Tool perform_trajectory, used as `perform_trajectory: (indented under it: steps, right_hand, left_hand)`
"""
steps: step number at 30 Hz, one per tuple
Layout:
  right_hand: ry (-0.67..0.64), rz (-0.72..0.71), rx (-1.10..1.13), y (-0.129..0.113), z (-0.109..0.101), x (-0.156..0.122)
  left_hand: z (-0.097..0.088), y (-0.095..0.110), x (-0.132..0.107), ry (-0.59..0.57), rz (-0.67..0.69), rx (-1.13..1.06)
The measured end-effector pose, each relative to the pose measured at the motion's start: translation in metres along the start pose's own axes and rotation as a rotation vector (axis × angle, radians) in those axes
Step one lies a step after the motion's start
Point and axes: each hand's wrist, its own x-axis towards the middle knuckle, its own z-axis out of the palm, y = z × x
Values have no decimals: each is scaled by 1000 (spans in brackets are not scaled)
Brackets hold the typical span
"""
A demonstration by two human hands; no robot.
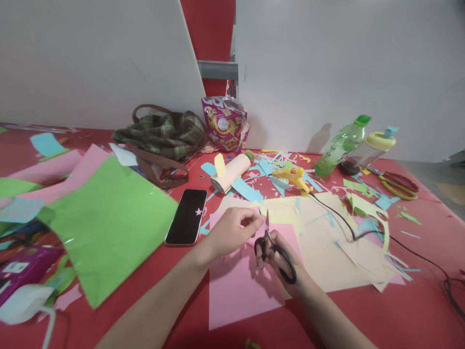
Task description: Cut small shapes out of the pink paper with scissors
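Black-handled scissors (268, 224) are in my right hand (281, 266), fingers in the loops and blades parted, pointing away from me. My left hand (232, 227) pinches a small piece of pink paper (263, 224) close to the blades. Whether the blades touch it I cannot tell. Beneath both hands lies a pink paper sheet (236, 295), partly over pale cream paper (330, 257). Left of my left hand, a dark-screened phone (185, 223) carries a small pink star (198, 212).
A green sheet (116, 228) covers the left side. Behind my hands are a paper-covered tube (232, 172) and a yellow glue gun (292, 178), its cord trailing right. Farther back stand a snack bag (225, 123), a plaid bag (167, 133) and a green bottle (339, 148).
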Motion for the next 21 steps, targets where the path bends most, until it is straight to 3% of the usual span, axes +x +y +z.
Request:
perform_trajectory:
  steps: [7,21]
  right_hand:
    - [24,-23,14,0,2,1]
    - [72,-57,-31,7,0,-1]
  left_hand:
    - [17,4,-1,126,-22,-153]
    - [31,7,-4,192,-73,-244]
